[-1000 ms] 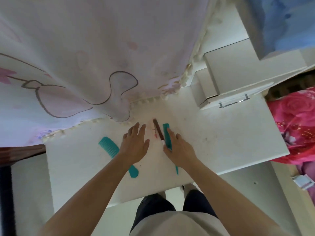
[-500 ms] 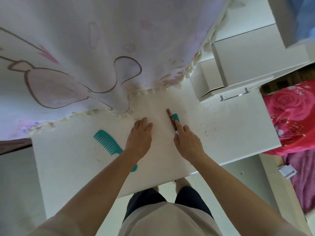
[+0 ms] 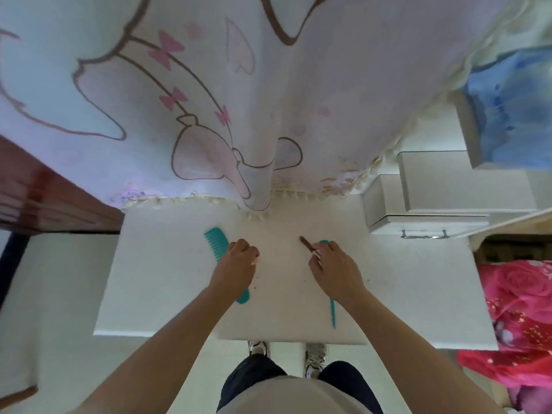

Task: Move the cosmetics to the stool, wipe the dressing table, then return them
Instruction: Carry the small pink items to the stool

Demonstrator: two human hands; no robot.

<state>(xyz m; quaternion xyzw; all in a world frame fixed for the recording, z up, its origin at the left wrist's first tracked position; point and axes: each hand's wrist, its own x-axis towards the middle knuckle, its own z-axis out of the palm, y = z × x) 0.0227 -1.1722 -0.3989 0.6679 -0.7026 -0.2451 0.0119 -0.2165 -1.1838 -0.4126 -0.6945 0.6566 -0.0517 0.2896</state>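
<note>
The person stands at the white counter and both hands work on the small things that lie on it. The right hand has its fingers pinching a thin brown stick, probably a cosmetic pencil, whose free end points to 11 o'clock; under this hand lies a teal tail comb, its thin tail running to 6 o'clock. I cannot tell if the comb is gripped too. The left hand is curled into a loose fist, fingers pressed together; whether something small is inside I cannot tell. It covers the middle of a wide teal comb, with the teeth at 10 o'clock of the hand. The stool is not in view. I judge the step to be gathering the things for the stool. To do it well, close the grip on the pencil firmly, take each comb by its handle, lift them straight up clear of the hanging fringed cloth at 12 o'clock, and carry them level.
</note>
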